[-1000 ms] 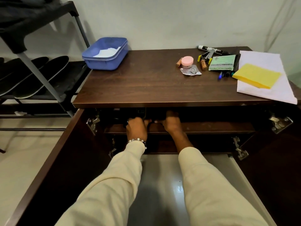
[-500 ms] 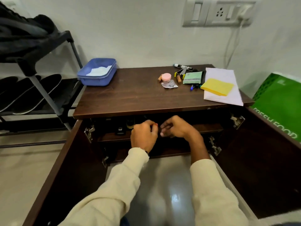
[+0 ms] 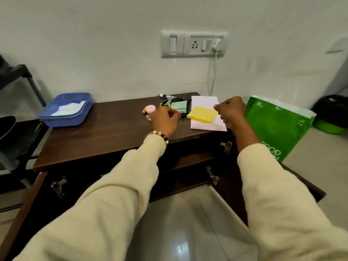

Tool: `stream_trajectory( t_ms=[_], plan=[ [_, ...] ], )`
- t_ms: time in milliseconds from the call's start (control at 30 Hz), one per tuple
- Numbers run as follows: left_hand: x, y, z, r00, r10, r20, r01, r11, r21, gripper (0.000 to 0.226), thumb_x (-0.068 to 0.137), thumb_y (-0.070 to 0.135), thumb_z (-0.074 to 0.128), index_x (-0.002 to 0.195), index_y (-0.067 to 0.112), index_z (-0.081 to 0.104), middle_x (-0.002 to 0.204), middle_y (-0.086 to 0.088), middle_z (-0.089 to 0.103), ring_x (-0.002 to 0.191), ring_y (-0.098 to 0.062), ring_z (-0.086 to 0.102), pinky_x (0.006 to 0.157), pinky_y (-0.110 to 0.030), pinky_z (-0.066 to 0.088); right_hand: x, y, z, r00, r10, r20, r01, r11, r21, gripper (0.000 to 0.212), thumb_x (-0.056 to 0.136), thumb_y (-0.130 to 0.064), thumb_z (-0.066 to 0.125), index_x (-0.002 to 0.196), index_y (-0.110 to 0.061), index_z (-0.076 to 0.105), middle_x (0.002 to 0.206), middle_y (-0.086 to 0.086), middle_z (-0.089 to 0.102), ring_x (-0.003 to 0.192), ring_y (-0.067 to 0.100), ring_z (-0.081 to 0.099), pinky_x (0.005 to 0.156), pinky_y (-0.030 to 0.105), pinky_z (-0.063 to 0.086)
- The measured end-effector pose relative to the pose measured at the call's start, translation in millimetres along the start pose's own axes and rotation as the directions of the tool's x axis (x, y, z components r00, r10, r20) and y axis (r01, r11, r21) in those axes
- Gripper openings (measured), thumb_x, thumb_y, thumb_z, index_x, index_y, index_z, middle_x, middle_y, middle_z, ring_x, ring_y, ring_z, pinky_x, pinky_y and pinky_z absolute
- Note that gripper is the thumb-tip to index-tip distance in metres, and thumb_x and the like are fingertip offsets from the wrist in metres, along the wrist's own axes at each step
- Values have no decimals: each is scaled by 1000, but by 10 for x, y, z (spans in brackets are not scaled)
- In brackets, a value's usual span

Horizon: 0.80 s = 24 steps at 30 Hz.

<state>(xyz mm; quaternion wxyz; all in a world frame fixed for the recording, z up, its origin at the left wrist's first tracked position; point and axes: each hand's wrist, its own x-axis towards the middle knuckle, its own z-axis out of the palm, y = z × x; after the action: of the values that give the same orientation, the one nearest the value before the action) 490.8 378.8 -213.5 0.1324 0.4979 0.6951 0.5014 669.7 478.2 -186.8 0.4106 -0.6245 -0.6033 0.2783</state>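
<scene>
Head view shows your left grip [image 3: 165, 119] curled over the table [image 3: 105, 129], just beside the pink-capped jar [image 3: 150, 108]. Your right grip [image 3: 230, 112] is curled above the white paper [image 3: 204, 101], near the yellow pad [image 3: 202, 114]. Whether either fist encloses anything cannot be told.

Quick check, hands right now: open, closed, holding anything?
Left hand: fingers curled over the cabinet top; whether it holds anything cannot be told.
Right hand: fingers curled above the white paper; same, cannot be told.
</scene>
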Motion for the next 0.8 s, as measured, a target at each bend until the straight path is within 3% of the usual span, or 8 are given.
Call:
stream_trajectory(
  t_ms=[67, 133, 200, 300, 367, 500, 633, 800],
  plan=[
    [118, 82, 173, 999, 22, 41, -25, 996, 83, 23, 89, 25, 67, 97, 5, 74, 94, -11, 73, 93, -25, 66, 85, -26, 46, 205, 147, -88, 1000, 6, 13, -3, 976, -219, 35, 75, -34, 75, 88, -3, 64, 91, 15, 67, 86, 30, 64, 72, 32, 52],
    [202, 116, 366, 993, 47, 107, -68, 979, 194, 32, 88, 34, 67, 97, 4, 72, 95, -11, 72, 96, -26, 63, 85, -29, 41, 248, 260, -140, 996, 13, 88, 17, 945, -328, 36, 77, -37, 74, 76, -6, 57, 79, 13, 60, 74, 27, 57, 58, 26, 46],
    [282, 128, 598, 981, 78, 177, -137, 925, 353, 45, 87, 49, 62, 103, 7, 69, 102, -12, 69, 102, -29, 59, 86, -34, 36, 261, 379, -120, 986, 56, 155, -19, 973, -230, 35, 77, -33, 76, 74, -9, 52, 75, 12, 57, 67, 27, 57, 49, 26, 47],
    [336, 138, 866, 979, 42, 200, -152, 804, 575, 69, 82, 70, 52, 122, 14, 60, 125, -15, 56, 123, -35, 42, 98, -42, 34, 347, 480, -24, 963, 148, 227, -141, 989, -44, 39, 70, -25, 83, 80, -8, 50, 87, 14, 55, 81, 31, 61, 55, 44, 58],
    [330, 154, 990, 981, 25, 191, -146, 744, 652, 79, 78, 78, 48, 123, 14, 57, 131, -16, 51, 129, -36, 35, 100, -45, 31, 417, 456, 20, 946, 168, 279, -162, 986, -43, 46, 63, -22, 88, 75, -9, 45, 87, 14, 52, 82, 33, 60, 57, 51, 58],
    [309, 144, 1133, 979, 55, 197, -180, 689, 702, 90, 71, 87, 43, 119, 12, 59, 128, -17, 52, 126, -35, 35, 97, -45, 30, 442, 405, 73, 952, 164, 259, -120, 977, -177, 56, 57, -14, 91, 93, -3, 49, 102, 17, 56, 94, 33, 59, 67, 48, 58],
    [323, 186, 1152, 983, 22, 185, -146, 706, 693, 91, 70, 85, 47, 123, 11, 55, 131, -18, 49, 128, -36, 33, 100, -46, 29, 509, 409, 111, 938, 238, 251, -251, 968, 22, 46, 58, 8, 84, 77, -4, 44, 106, 19, 55, 89, 33, 61, 45, 30, 51],
    [442, 235, 1119, 961, -146, 236, -39, 771, 635, 104, 64, 81, 61, 136, 9, 41, 141, -23, 36, 133, -42, 25, 103, -49, 26, 505, 398, 72, 890, 302, 341, -350, 933, 88, 35, 67, 13, 76, 79, -3, 47, 100, 17, 60, 81, 27, 62, 44, 26, 46]
  ],
)
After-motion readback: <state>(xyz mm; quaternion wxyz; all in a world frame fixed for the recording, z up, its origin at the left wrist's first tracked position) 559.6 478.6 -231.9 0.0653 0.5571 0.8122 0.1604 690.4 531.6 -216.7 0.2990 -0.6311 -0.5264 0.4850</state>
